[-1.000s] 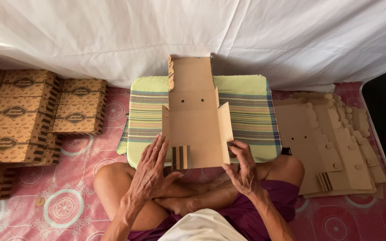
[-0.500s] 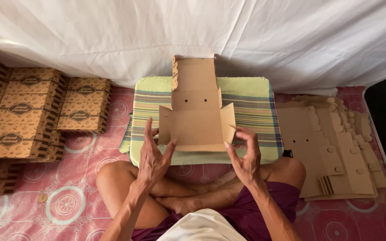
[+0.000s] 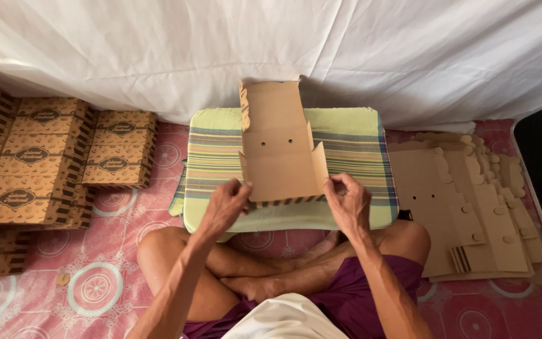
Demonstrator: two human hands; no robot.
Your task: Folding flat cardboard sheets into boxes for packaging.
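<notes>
Cardboard box blank on striped cushion, near corners pinched between left hand, right hand

There is a single view, from a camera worn on the person's head. It looks steeply down and forward over the crossed legs at the bottom centre of the frame, close enough that both forearms run up from the lower edge. The striped cushion sits at mid-frame, and a white sheet fills the top. The pink patterned floor covering spreads to the left and right edges.
</notes>
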